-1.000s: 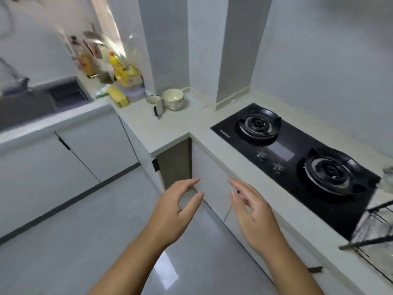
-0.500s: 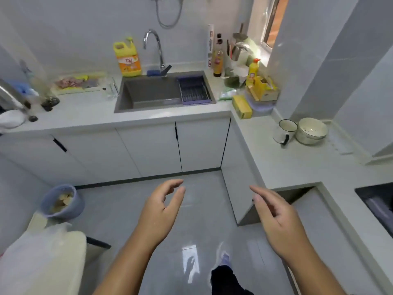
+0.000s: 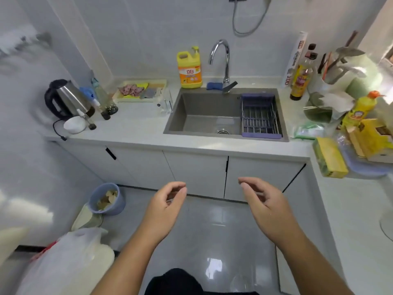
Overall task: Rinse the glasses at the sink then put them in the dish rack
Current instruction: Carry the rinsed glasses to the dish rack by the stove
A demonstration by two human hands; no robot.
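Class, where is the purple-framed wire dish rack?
Head view: the purple-framed wire dish rack sits in the right end of the grey sink, near the chrome tap.

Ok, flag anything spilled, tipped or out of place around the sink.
Nothing stands out. The glass stands upright left of the sink, the dish rack sits level in its right end, and no spill shows on the counter.

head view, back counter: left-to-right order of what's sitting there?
Kettle → clear glass → yellow detergent jug → faucet → purple drain basket in the sink → brown sauce bottle → yellow bottle with orange cap.
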